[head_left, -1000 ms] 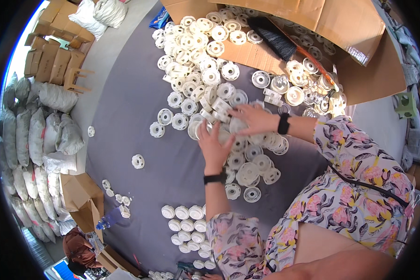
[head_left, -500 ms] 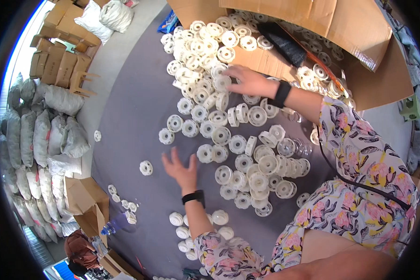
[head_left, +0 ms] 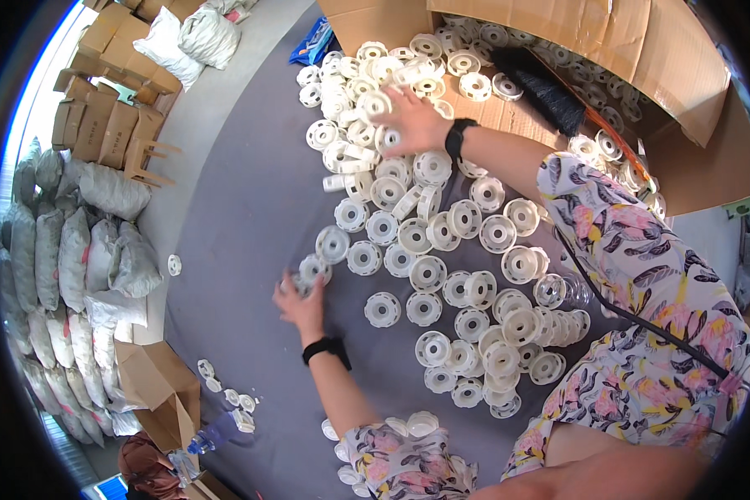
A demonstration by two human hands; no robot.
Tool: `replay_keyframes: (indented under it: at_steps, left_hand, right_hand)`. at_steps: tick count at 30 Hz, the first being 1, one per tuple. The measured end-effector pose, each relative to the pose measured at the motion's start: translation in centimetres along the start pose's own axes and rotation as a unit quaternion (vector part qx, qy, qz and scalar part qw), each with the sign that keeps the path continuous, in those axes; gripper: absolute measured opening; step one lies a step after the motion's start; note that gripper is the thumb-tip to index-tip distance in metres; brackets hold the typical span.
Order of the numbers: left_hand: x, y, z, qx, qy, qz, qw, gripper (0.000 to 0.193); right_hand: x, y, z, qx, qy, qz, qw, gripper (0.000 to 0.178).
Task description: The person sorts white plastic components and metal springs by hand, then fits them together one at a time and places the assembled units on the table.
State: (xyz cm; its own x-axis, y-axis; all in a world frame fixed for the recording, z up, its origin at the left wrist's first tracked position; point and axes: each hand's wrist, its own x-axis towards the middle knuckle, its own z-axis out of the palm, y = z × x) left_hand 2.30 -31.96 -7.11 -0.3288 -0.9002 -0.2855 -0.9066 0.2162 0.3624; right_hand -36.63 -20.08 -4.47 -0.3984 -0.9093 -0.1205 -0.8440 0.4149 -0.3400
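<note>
Many white plastic wheel-shaped rings lie on a grey-covered round table, heaped thickest around my right hand point(head_left: 415, 125). That hand rests on the heap of rings point(head_left: 387, 190), fingers spread and a ring under its fingertips. My left hand point(head_left: 300, 307) reaches to the heap's left edge, its fingers apart and touching a white ring point(head_left: 314, 268). Another ring beneath those fingers is partly hidden. Closer to my body, a second cluster of rings point(head_left: 500, 358) is partly stacked. Both wrists wear black bands.
An open cardboard box point(head_left: 683, 75) at the back right holds more rings and a black-bristled brush point(head_left: 537, 87). A blue packet point(head_left: 312, 42) lies by it. Small white parts point(head_left: 242, 402) and a clear bottle point(head_left: 215, 435) are at the left edge. Filled sacks point(head_left: 75, 242) stand beyond.
My left hand has moved left onto rings at the heap's edge, where a lone ring lay. My right hand still works over the heap. The view has shifted slightly.
</note>
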Motion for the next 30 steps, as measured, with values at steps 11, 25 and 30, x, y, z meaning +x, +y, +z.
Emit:
replay_keyframes:
  at_steps: [11, 25, 30]
  left_hand:
    - [-13.8, 10.5, 3.4, -0.022, -0.136, 0.155, 0.978, 0.084]
    - [-36.2, 12.3, 4.2, 0.070, -0.149, 0.242, 0.956, 0.069]
    - [-44.1, 12.1, 4.7, 0.095, -0.090, 0.222, 0.966, 0.068]
  right_hand:
    - [-17.7, -3.7, 0.0, 0.104, -0.085, -0.199, 0.971, 0.053]
    - [-39.8, -4.2, -2.1, 0.022, -0.113, -0.208, 0.971, 0.063]
    - [-45.2, -1.6, -1.6, -0.008, -0.140, -0.171, 0.975, 0.074]
